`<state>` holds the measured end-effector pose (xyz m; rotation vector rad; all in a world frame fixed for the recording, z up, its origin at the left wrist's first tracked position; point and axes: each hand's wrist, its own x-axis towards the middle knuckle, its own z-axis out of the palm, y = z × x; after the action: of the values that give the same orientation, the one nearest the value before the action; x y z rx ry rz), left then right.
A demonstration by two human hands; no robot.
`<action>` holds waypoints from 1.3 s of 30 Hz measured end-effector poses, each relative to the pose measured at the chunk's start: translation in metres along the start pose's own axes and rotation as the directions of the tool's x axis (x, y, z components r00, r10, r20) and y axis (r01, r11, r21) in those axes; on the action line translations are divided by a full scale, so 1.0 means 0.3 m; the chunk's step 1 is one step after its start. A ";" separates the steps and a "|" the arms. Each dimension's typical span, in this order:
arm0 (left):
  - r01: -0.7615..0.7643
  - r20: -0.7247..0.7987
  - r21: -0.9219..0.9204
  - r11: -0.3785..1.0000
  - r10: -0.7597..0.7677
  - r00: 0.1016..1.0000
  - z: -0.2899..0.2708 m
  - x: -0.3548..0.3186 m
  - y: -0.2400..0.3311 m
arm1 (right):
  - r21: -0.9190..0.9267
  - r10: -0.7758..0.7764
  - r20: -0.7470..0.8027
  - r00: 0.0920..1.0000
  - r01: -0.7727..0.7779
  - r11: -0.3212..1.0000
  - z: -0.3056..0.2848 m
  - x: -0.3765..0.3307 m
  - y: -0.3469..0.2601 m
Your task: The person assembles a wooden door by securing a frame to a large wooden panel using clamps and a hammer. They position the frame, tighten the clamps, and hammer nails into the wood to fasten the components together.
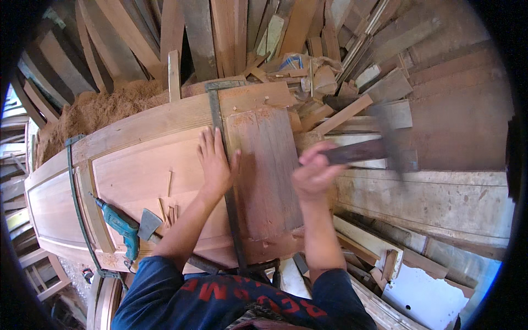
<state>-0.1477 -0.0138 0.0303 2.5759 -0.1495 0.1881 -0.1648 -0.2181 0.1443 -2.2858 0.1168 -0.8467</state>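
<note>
My left hand (215,162) lies flat, fingers spread, on a wooden door panel (137,170), against a dark metal bar clamp (220,126) that crosses the door. Just right of the clamp sits a darker reddish board (269,170) on the door's end. My right hand (313,173) is closed round the dark handle of a hammer (363,149). The hammer is raised to the right of the board, and its head is blurred.
A teal electric drill (122,224) and a hatchet (148,224) lie on the door at lower left, beside several thin wooden pegs (169,206). A second clamp (77,198) spans the door further left. Sawdust (104,107) and stacked offcuts (330,71) lie beyond; planks lie at right.
</note>
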 end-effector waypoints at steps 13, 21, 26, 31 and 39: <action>0.079 0.074 0.030 0.996 -0.081 0.994 0.006 -0.052 -0.023 | 0.405 -0.202 -0.048 0.978 0.204 0.891 -0.117 0.101 -0.075; 0.086 0.084 0.017 0.996 -0.087 0.993 0.014 -0.095 -0.034 | -0.134 0.239 0.354 0.904 -0.204 0.970 -0.025 0.140 -0.105; 0.050 0.064 -0.004 0.999 -0.050 0.997 0.009 -0.062 -0.014 | 0.096 -0.037 -0.038 0.999 0.041 0.995 -0.020 0.004 -0.028; 0.081 0.120 0.015 0.997 -0.082 0.989 0.018 -0.085 -0.035 | -0.348 0.440 0.393 0.807 -0.312 0.884 0.088 0.021 0.032; 0.061 0.062 -0.007 0.998 -0.060 0.996 0.013 -0.045 0.001 | -0.338 0.296 0.298 0.907 -0.190 0.922 0.116 -0.116 0.144</action>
<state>-0.1607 -0.0152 0.0249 2.5749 -0.0949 0.0855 -0.1650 -0.2204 0.0789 -2.5973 0.3926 -0.3021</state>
